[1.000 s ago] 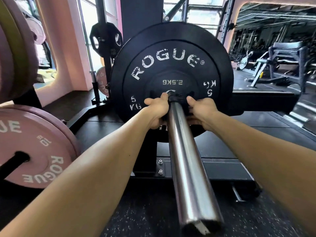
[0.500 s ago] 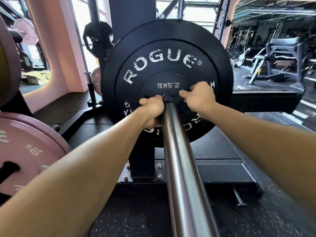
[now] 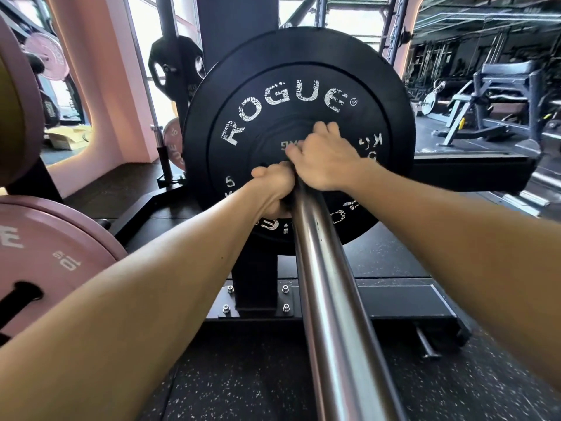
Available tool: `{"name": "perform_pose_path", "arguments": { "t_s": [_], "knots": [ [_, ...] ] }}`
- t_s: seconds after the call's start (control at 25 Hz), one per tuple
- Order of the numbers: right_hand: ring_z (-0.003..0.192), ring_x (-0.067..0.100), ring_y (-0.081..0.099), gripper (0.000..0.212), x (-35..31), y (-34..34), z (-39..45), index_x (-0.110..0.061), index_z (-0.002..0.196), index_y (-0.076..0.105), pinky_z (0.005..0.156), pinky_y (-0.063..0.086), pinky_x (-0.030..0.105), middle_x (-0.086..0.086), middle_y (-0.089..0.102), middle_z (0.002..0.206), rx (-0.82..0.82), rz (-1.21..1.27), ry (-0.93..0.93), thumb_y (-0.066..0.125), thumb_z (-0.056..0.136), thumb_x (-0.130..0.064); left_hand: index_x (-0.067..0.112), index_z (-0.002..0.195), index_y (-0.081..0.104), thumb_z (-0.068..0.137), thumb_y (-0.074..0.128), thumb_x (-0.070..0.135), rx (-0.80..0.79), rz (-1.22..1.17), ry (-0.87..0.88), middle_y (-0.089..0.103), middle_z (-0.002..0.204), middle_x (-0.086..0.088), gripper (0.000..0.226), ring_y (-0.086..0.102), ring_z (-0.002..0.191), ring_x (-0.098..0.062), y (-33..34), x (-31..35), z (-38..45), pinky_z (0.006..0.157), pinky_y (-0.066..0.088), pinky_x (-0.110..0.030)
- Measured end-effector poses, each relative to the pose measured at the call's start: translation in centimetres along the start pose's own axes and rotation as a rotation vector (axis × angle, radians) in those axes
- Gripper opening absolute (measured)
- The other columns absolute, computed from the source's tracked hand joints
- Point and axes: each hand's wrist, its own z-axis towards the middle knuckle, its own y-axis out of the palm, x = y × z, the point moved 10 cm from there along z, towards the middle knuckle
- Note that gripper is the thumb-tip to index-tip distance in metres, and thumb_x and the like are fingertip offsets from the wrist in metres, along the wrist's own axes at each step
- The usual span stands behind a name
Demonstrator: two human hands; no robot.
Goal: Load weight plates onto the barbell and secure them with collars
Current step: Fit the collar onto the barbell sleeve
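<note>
Fingers (image 3: pixel 326 129) on collar (image 3: pixel 290 168), two plates (image 3: pixel 299 95)

At your right, a grey padded gym bench (image 3: pixel 504 95) stands on the speckled black rubber floor (image 3: pixel 243 390).

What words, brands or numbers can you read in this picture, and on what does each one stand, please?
"ROGUE" with a registered mark: top of the black plate.
"5" and "K": left of the black plate's face; the rest is hidden by the left hand.
Small mirrored print under the right hand: mostly covered, unreadable.
"10" and a final "E": pink plate.
Small pink plate: too blurred to read.
</note>
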Motion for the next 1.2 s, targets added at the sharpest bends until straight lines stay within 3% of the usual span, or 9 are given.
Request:
{"name": "perform_pose_path", "arguments": {
  "t_s": [0.08,0.24,0.32,0.44,0.72,0.84,1.0,1.12,1.2],
  "knots": [
    [0.129,0.032,0.034,0.051,0.6,0.1,0.1,-0.010,0.125,0.060,0.103,0.033,0.045,0.014,0.044,0.132,-0.045,0.072,0.034,0.026,0.103,-0.040,0.003,0.125,0.051,0.103,0.038,0.030,-0.027,0.081,0.001,0.060,0.120,-0.019,0.037,0.062,0.066,-0.023,-0.1,0.0,0.0,0.046,0.053,-0.032],
    [0.085,0.036,0.062,0.033,7.4,1.2,-1.2,-0.014,0.072,0.060,0.078,0.053,0.039,0.014,0.063,0.089,0.105,0.540,0.362,0.044,0.095,-0.032,0.003,0.125,0.048,0.100,0.015,0.065,-0.081,0.302,-0.068,0.064,0.096,-0.023,0.075,0.066,0.071,-0.028,-1.2,0.7,-0.3,0.050,0.057,-0.033],
    [0.069,0.035,0.066,0.023,9.7,3.6,-2.6,-0.003,0.088,0.065,0.064,0.059,0.041,0.021,0.067,0.091,0.063,0.797,0.532,0.056,0.093,-0.024,0.006,0.122,0.049,0.090,0.010,0.080,-0.117,0.332,-0.113,0.063,0.098,-0.024,0.090,0.067,0.076,-0.030,-1.0,0.7,-0.7,0.055,0.056,-0.034],
    [0.065,0.031,0.065,0.036,8.7,7.1,-4.0,0.010,0.115,0.061,0.048,0.056,0.032,0.023,0.065,0.085,-0.116,1.106,0.633,0.060,0.097,-0.021,0.007,0.105,0.059,0.089,0.016,0.081,-0.140,0.293,-0.115,0.067,0.091,-0.014,0.087,0.068,0.073,-0.023,0.0,-0.1,-0.1,0.046,0.053,-0.026],
    [0.059,0.021,0.055,0.026,7.3,7.8,-4.4,0.008,0.118,0.056,0.032,0.046,0.022,0.016,0.055,0.072,-0.213,1.198,0.716,0.045,0.103,-0.009,0.016,0.118,0.067,0.081,0.043,0.066,-0.082,0.011,-0.005,0.073,0.111,-0.012,0.066,0.071,0.084,-0.028,0.1,-0.4,2.2,0.067,0.060,-0.038],
    [0.060,0.021,0.056,0.021,7.3,7.7,-4.2,0.005,0.094,0.057,0.038,0.050,0.023,0.014,0.058,0.078,-0.218,1.154,0.745,0.042,0.103,-0.006,0.015,0.119,0.065,0.090,0.044,0.064,-0.099,-0.091,-0.029,0.073,0.107,-0.011,0.061,0.069,0.089,-0.028,0.4,-1.0,2.6,0.083,0.060,-0.043],
    [0.104,0.029,0.066,0.030,7.6,8.0,-4.0,0.005,0.126,0.054,0.076,0.050,0.033,0.018,0.063,0.116,-0.221,1.139,0.755,0.038,0.105,-0.008,0.002,0.133,0.048,0.098,0.033,0.053,0.097,0.055,0.089,0.061,0.115,-0.009,0.063,0.060,0.096,-0.028,-1.3,-0.6,3.3,0.051,0.047,-0.022],
    [0.072,0.030,0.068,0.015,8.5,7.7,-3.6,-0.001,0.105,0.063,0.069,0.056,0.036,0.018,0.067,0.095,-0.068,1.159,0.752,0.052,0.096,0.001,0.010,0.130,0.054,0.097,0.036,0.055,-0.011,0.026,0.033,0.065,0.119,-0.014,0.059,0.066,0.091,-0.029,-0.6,-0.9,3.1,0.049,0.054,-0.028],
    [0.081,0.032,0.071,0.018,9.5,6.3,-3.2,-0.011,0.090,0.071,0.074,0.061,0.043,0.015,0.070,0.103,0.126,1.007,0.654,0.058,0.085,0.002,0.011,0.132,0.049,0.096,0.038,0.055,-0.042,0.025,-0.007,0.062,0.125,-0.014,0.058,0.067,0.091,-0.030,-0.8,-0.8,2.3,0.045,0.055,-0.033]
  ]
}}
